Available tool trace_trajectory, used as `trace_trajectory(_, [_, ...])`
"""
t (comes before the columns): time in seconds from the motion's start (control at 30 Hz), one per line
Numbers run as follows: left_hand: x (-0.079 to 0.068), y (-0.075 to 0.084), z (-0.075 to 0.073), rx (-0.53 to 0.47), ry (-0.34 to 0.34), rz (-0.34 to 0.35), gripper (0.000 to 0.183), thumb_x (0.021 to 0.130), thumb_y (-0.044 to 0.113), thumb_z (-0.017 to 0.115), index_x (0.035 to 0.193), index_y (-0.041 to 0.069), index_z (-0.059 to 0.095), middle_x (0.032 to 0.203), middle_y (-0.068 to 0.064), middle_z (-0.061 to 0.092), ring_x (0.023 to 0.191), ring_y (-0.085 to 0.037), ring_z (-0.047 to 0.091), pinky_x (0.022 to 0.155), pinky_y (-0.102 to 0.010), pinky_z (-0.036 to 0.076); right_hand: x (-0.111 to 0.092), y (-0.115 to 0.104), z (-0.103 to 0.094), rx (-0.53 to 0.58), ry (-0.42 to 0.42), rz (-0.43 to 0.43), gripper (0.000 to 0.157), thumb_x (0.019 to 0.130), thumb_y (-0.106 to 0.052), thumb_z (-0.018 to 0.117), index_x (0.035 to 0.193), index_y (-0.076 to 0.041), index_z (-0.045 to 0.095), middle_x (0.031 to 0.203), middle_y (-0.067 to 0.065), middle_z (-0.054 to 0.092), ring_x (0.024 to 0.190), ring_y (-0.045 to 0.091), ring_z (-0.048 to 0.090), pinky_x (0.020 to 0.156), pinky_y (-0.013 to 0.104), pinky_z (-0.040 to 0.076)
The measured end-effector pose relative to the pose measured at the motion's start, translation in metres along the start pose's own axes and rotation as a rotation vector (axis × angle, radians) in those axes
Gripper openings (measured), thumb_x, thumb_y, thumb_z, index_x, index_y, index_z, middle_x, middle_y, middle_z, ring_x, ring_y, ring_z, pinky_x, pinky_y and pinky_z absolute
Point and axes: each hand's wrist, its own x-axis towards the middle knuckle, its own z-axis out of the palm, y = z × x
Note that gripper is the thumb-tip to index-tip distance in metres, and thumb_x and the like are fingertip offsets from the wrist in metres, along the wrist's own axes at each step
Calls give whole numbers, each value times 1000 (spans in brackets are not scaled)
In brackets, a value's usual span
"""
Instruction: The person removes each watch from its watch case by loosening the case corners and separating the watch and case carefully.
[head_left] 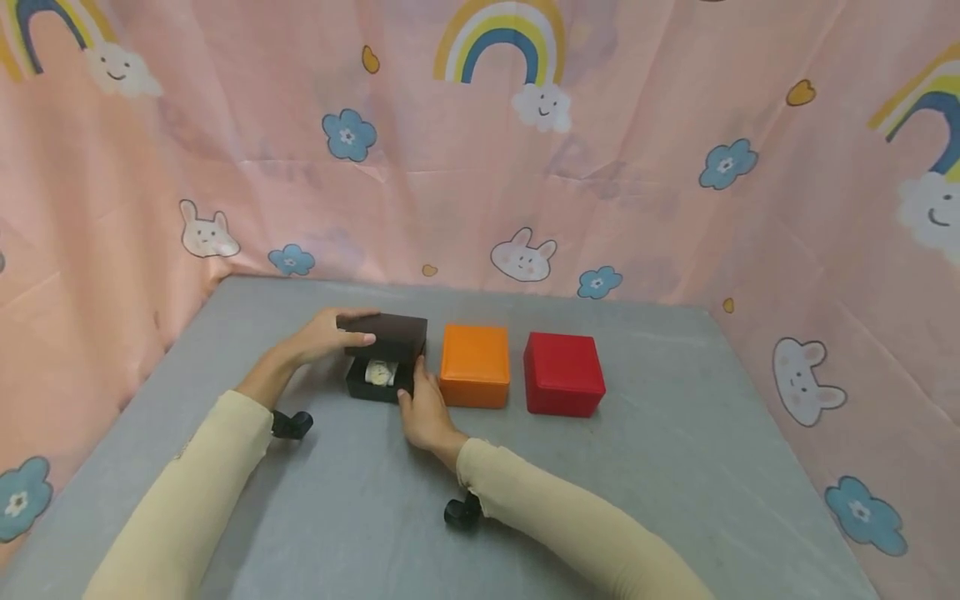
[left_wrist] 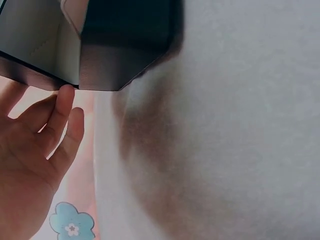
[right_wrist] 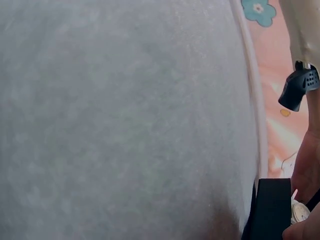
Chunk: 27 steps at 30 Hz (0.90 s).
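**A:** Trying to read the grip here. Where to look?

**B:** Check the lid [head_left: 397, 335] of the black watch box [head_left: 362, 387], raised at an angle over the base [head_left: 378, 393]. Runs long left to right in the head view, and gets pinched near the left end by the left hand [head_left: 324, 337], thumb in front, fingers along the far edge. Worth judging any lid move from that off-centre pinch, imo.

**A:** And the wristwatch [head_left: 381, 373]? Nearer to which hand?

**B:** Sits in the base under the raised lid, below and slightly right of that pinch. Pretty much a tie, tbh. Note the right hand [head_left: 429, 412] gripping the base's front right corner, just beside the orange box [head_left: 475, 358]. Can't tell about contact there. Spot the red box [head_left: 564, 375] further right, well apart from both hands.

**A:** Any brand or text?

**B:** Nope. Can't find writing on the visible faces of the 3 boxes. Can't read the watch dial either: too small in the head view, too soft from the right wrist.
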Motion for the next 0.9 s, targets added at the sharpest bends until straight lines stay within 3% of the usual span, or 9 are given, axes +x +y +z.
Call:
trace_trajectory(0.2, [6,6,-5,23,-17,-21,64,94,36,66,149,8,50,155,-19,48,147,-41,38,118,-62,31,2,0,-1,-29,3,-4,66,107,-13,46,160,4,10,163,25,28,152,33,32,123,47,29])
trace_trajectory(0.43, [7,9,-11,28,-60,-99,67,96,44,61,152,11,47,160,-20,39,145,-43,41,103,-58,50,3,2,3,-67,12,-37,65,106,-9,47,159,8,12,162,27,28,151,34,32,123,46,30])
trace_trajectory(0.63, [8,9,-14,44,-70,-123,66,97,47,57,152,11,47,160,-21,40,140,-43,47,100,-55,52,3,3,3,-78,-7,-51,65,107,-10,45,159,8,11,167,25,18,155,33,24,125,45,25])
trace_trajectory(0.9, [16,16,-19,47,-102,-196,76,101,57,44,155,5,39,159,-26,36,135,-46,50,104,-58,49,2,3,3,-83,-7,-58,66,106,-10,47,159,8,12,166,25,20,155,34,25,125,47,25])
